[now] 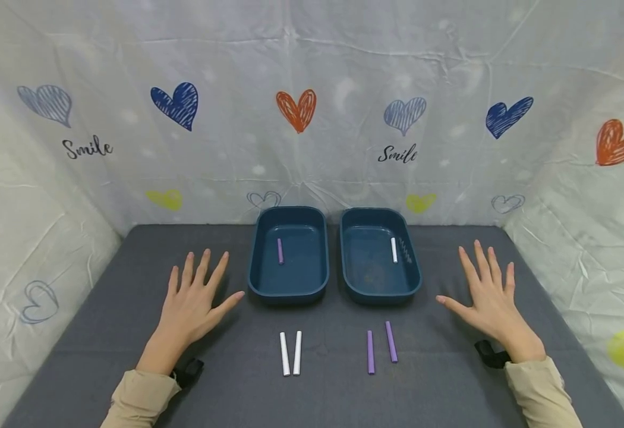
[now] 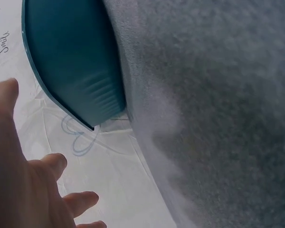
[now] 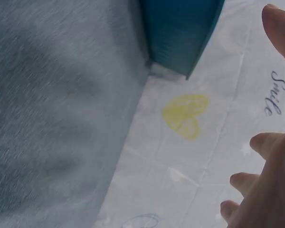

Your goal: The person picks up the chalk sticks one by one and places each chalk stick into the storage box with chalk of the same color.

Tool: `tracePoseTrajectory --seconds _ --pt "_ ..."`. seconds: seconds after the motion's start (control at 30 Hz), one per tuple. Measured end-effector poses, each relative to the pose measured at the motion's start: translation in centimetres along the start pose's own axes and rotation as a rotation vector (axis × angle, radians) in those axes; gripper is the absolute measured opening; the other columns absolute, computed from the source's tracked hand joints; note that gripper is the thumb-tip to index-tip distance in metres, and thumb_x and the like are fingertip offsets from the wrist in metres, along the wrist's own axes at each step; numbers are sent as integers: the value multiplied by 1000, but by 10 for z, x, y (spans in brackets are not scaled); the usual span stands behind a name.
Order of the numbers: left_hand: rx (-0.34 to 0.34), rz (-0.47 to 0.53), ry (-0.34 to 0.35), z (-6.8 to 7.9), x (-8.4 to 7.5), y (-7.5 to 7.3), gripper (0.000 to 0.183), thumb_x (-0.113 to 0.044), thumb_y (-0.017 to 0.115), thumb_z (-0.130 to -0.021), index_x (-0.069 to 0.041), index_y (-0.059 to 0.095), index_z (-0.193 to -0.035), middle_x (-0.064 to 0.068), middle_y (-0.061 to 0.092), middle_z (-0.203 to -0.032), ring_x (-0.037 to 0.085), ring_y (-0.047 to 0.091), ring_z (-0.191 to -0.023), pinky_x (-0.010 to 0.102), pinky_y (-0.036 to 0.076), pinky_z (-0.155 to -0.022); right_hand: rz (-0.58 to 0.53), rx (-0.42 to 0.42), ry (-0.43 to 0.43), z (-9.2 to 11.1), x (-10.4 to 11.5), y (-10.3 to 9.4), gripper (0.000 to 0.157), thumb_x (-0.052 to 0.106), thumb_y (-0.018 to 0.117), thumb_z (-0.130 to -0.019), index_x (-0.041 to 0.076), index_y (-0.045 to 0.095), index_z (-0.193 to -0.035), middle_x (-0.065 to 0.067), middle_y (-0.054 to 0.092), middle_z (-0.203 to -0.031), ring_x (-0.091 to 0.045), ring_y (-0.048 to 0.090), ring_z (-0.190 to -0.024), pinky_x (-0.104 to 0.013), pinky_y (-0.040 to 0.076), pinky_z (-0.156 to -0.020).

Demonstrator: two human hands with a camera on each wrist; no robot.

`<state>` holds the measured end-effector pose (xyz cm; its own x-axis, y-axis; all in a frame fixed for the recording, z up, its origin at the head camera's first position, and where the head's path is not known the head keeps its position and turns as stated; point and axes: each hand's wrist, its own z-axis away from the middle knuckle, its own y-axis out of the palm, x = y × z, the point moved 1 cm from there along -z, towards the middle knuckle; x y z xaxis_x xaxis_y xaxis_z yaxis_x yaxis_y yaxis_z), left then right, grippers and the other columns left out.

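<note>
My left hand (image 1: 191, 309), fingers spread and holding nothing, is over the table left of the left blue tray (image 1: 288, 295). On the other side my right hand (image 1: 489, 300) is spread the same way, right of the right blue tray (image 1: 381, 295). One purple stick (image 1: 280, 251) lies in the left tray, and one white stick (image 1: 394, 250) in the right tray. In front of the left tray, two white sticks (image 1: 284, 354) lie side by side on the table. Two purple sticks (image 1: 371, 352) lie in front of the right one.
Both trays stand side by side at the back of the dark grey table (image 1: 333, 392), close to a white curtain (image 1: 344, 71) printed with hearts. The curtain also borders the table at left and right. Each wrist wears a black strap (image 1: 188, 373).
</note>
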<state>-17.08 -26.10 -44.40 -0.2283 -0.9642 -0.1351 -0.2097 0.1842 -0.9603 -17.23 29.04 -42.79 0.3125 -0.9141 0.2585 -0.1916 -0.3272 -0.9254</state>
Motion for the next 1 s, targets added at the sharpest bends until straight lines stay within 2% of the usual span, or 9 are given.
tracePoseTrajectory --seconds 0.3,0.53,0.8,1.0 --pt "10 -9 15 -8 -9 -1 93 -73 46 -91 -24 10 -161 19 11 -164 43 -1 -150 63 -2 -116 -70 -22 -45 -6 14 -2 112 53 74 -84 20 0 -161 -10 -8 -166 -35 -8 -151 -60 -15 -113" --pt "1 0 10 -10 -15 1 96 -73 48 -90 -21 12 -161 21 14 -163 44 1 -149 64 2 -116 -119 -29 -93 -3 23 -1 112 48 77 -83 18 2 -161 -12 -3 -166 -35 -5 -151 -60 -14 -114" --pt "11 0 12 -17 -22 6 101 -76 47 -88 -20 8 -162 18 10 -165 40 -2 -150 62 1 -116 -157 -61 -136 0 38 1 113 45 80 -80 12 9 -161 -16 6 -165 -35 -1 -151 -60 -11 -115" --pt "28 0 21 -22 -30 5 103 -78 45 -87 -16 8 -161 19 9 -165 41 -2 -150 63 1 -116 -190 -38 -173 2 53 3 114 44 81 -80 7 9 -160 -19 10 -164 -40 3 -150 -60 -10 -115"
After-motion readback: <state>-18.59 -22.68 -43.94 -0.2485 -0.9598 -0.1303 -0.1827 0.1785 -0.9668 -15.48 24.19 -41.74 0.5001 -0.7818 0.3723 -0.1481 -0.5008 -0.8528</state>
